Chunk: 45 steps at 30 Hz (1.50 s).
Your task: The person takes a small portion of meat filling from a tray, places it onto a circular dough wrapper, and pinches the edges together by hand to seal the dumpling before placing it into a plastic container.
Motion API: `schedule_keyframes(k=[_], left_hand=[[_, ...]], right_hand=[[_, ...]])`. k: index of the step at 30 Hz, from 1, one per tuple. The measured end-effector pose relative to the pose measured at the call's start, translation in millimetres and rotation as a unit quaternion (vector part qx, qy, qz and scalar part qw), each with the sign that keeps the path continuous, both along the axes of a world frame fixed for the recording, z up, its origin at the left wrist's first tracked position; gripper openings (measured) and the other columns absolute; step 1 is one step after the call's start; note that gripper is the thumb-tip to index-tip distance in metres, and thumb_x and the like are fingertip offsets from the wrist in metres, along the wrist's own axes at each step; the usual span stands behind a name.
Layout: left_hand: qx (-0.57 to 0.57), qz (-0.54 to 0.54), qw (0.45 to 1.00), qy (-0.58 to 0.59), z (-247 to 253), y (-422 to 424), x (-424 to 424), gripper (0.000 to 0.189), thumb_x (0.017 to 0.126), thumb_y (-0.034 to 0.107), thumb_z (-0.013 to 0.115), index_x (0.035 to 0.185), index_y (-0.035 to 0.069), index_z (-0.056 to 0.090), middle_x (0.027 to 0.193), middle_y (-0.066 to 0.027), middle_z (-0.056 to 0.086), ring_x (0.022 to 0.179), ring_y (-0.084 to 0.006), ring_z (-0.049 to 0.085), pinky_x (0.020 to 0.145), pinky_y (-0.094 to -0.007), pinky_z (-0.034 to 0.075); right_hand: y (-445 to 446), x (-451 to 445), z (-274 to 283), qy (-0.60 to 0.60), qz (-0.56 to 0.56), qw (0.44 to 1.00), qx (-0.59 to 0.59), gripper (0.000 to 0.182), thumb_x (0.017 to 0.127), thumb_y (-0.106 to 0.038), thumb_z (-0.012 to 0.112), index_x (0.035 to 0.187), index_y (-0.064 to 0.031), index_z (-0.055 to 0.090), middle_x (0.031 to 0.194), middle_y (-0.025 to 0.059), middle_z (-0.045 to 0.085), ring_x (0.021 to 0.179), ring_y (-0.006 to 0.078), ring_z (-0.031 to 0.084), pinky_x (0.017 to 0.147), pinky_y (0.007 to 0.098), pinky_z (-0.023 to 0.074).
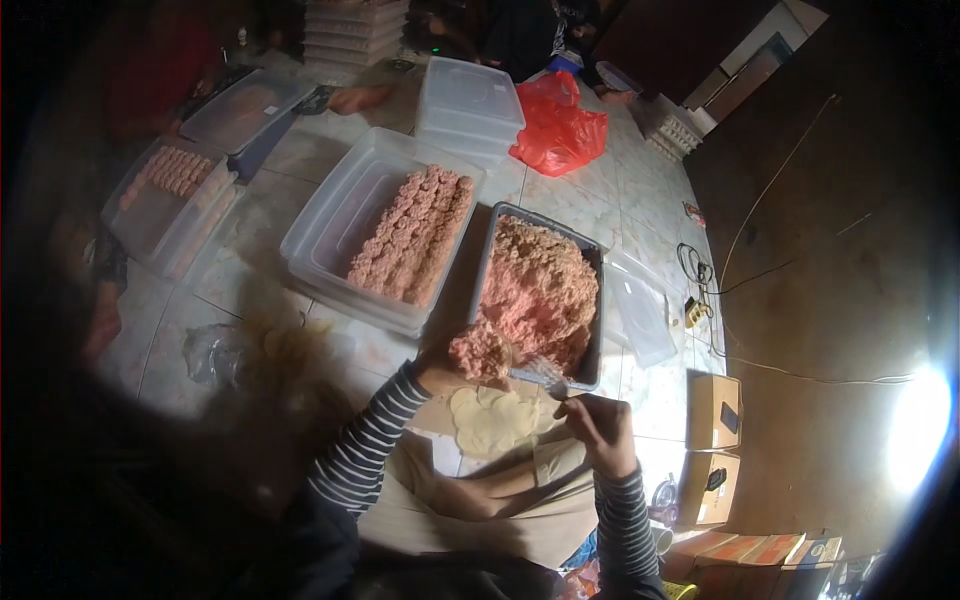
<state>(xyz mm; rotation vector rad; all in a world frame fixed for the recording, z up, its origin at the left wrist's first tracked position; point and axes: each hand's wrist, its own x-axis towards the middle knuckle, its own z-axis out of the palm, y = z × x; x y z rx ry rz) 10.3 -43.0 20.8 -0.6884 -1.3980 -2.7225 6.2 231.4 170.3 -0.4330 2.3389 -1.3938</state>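
My left hand [436,373] holds up a clump of pink minced filling [478,351], which hides most of the fingers. A fork [551,376] is gripped in my right hand [602,431], its tines at the near rim of a grey plastic bin [601,330]. Pink minced mixture [540,292] fills much of that bin. Round pale dough wrappers [495,421] lie overlapping in front of my crossed legs. To the left of the bin, a clear plastic container [337,217] holds rows of filled pink pieces [412,236] along its right side.
Behind stand stacked lidded containers [469,105] and a red plastic bag [562,131]. A clear lid [641,307] lies right of the bin. More filled pieces sit in a container [161,202] at left, near other people. Cardboard boxes [709,487] and cables [696,270] line the right wall.
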Motion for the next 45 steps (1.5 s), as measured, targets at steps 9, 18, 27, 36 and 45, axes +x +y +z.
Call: schedule_keyframes(k=[9, 18, 27, 36, 45], left_hand=[[-0.221, 0.092, 0.966, 0.094, 9, 18, 11, 0.029, 0.091, 0.016, 0.078, 0.112, 0.001, 0.065, 0.110, -0.0091, 0.069, 0.099, -0.0192, 0.067, 0.084, -0.0331, 0.058], [-0.295, 0.327, 0.885, 0.151, 62, 33, 25, 0.060, 0.076, 0.013, 0.092, 0.124, 0.001, 0.059, 0.109, -0.0129, 0.073, 0.098, -0.0214, 0.072, 0.086, -0.0343, 0.059], [0.124, -0.156, 0.973, -0.114, -2, -12, -3, 0.038, 0.087, 0.017, 0.083, 0.111, -0.002, 0.060, 0.115, -0.0212, 0.071, 0.094, -0.0305, 0.075, 0.086, -0.0408, 0.063], [-0.232, 0.249, 0.937, 0.075, 86, 21, 39, 0.050, 0.073, 0.019, 0.096, 0.109, 0.002, 0.065, 0.107, -0.0081, 0.072, 0.097, -0.0166, 0.070, 0.086, -0.0349, 0.058], [0.001, -0.134, 0.988, -0.081, 35, -9, 21, 0.066, 0.091, 0.029, 0.083, 0.141, -0.005, 0.057, 0.124, -0.0237, 0.070, 0.087, -0.0222, 0.074, 0.074, -0.0334, 0.062]], right_hand=[[-21, 2, -50, 0.201, 0.038, 0.979, 0.010, 0.011, 0.093, -0.007, 0.077, 0.094, 0.0031, 0.077, 0.089, 0.0145, 0.076, 0.086, 0.0273, 0.072, 0.082, 0.0366, 0.0551], [-22, 10, -71, 0.371, 0.031, 0.928, 0.014, 0.010, 0.092, -0.006, 0.076, 0.095, 0.0029, 0.076, 0.084, 0.0153, 0.071, 0.076, 0.0273, 0.069, 0.071, 0.0348, 0.0528], [-38, 10, -7, 0.194, 0.039, 0.979, 0.041, 0.010, 0.096, -0.003, 0.070, 0.091, 0.0058, 0.073, 0.074, 0.0144, 0.065, 0.062, 0.0232, 0.061, 0.061, 0.0336, 0.0468], [-46, 18, -19, 0.232, 0.089, 0.968, 0.014, 0.007, 0.094, -0.001, 0.070, 0.092, 0.0048, 0.072, 0.075, 0.0160, 0.064, 0.065, 0.0314, 0.064, 0.061, 0.0362, 0.0485], [-42, 22, 7, 0.239, 0.091, 0.965, 0.068, 0.008, 0.092, -0.004, 0.070, 0.094, 0.0008, 0.076, 0.080, 0.0154, 0.071, 0.062, 0.0283, 0.068, 0.058, 0.0354, 0.0509]])
